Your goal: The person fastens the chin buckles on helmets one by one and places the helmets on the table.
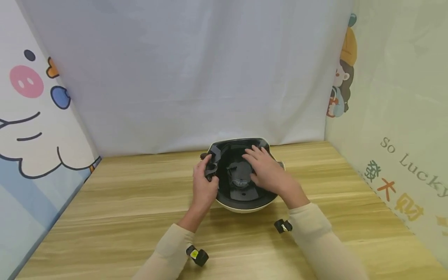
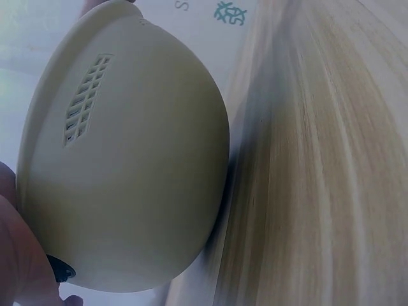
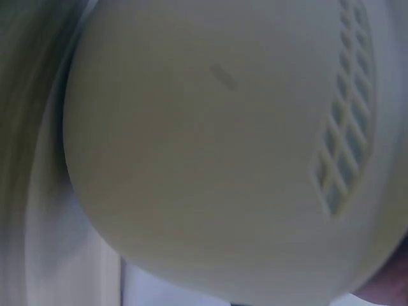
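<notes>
A cream safety helmet [image 1: 245, 210] lies upside down on the table, its black inside [image 1: 226, 194] facing up. Cream shell and a slotted vent [image 2: 88, 102] fill much of the left wrist view. My left hand [image 1: 204, 186] grips the helmet's left rim, thumb and fingers around the edge beside a black strap piece [image 1: 211, 169]. Over the right rim reaches my right hand [image 1: 268, 170], its fingers extended above the inside. Inside the shell lies a clear, shiny piece [image 1: 240, 182]. The right wrist view shows the shell's other vent [image 3: 347, 127] close up.
The wood-grain table [image 1: 140, 206] stretches around the helmet. Behind it hangs a pale grey curtain [image 1: 182, 77]. Printed cloth walls stand on the left [image 1: 31, 128] and right [image 1: 392, 116]. Each sleeve carries a small black wrist camera.
</notes>
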### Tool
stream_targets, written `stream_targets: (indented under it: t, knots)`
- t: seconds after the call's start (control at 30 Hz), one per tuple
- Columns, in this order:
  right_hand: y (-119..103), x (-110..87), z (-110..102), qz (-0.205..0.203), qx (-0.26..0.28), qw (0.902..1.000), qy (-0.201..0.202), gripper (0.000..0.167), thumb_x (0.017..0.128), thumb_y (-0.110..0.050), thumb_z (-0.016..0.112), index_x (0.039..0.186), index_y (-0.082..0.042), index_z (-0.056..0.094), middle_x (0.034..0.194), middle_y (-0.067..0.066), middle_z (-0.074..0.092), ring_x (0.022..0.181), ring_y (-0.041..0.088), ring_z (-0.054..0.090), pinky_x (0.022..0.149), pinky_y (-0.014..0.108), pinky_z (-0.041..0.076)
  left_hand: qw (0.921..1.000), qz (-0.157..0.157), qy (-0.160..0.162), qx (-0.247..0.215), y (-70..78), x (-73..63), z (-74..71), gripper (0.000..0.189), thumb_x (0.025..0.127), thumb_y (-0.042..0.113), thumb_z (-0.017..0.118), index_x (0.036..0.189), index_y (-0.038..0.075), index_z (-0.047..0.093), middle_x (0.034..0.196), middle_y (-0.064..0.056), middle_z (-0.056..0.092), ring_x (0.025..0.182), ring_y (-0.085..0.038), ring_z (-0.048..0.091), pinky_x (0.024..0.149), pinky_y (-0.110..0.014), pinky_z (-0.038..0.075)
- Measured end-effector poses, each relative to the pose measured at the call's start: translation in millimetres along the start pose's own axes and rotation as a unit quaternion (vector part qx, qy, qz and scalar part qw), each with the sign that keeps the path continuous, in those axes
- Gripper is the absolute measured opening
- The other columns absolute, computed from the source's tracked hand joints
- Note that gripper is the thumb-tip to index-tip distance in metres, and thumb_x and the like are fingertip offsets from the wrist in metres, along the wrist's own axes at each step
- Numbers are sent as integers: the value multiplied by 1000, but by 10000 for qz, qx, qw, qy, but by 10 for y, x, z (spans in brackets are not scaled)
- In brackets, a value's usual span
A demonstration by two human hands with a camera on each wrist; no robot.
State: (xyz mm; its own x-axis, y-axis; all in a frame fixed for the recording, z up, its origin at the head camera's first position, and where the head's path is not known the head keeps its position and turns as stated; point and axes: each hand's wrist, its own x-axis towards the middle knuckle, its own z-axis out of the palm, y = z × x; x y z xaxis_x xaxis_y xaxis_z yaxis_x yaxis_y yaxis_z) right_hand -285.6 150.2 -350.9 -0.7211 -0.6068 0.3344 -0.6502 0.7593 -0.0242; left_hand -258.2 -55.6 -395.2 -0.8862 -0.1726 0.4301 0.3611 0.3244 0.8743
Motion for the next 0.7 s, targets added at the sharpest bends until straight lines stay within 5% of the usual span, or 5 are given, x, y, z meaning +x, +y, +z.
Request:
stream_targets:
  t: [0.2,0.43,0.7]
  knots:
    - [-139,106,78,-4,446,9952,-875,54,86,-21,68,132,-1,49,136,17,43,130,34,31,107,47,19,10000,-10,-54,0,4,-2,-9,64,74,-11,53,135,7,48,133,-18,37,118,-32,40,93,-43,39]
    - [-204,200,65,170,889,9709,-2217,53,91,-24,60,138,-4,43,135,12,46,124,24,42,100,39,34,9998,-18,34,-170,4,-13,-7,59,78,-2,59,136,5,46,135,-17,35,121,-30,38,96,-42,36]
    - [-231,249,96,-31,989,9616,-2559,46,91,-21,60,134,-7,50,129,7,53,116,21,50,92,36,41,9999,50,100,35,8,-29,1,58,77,-2,58,134,3,47,138,-18,31,125,-30,32,98,-44,34]
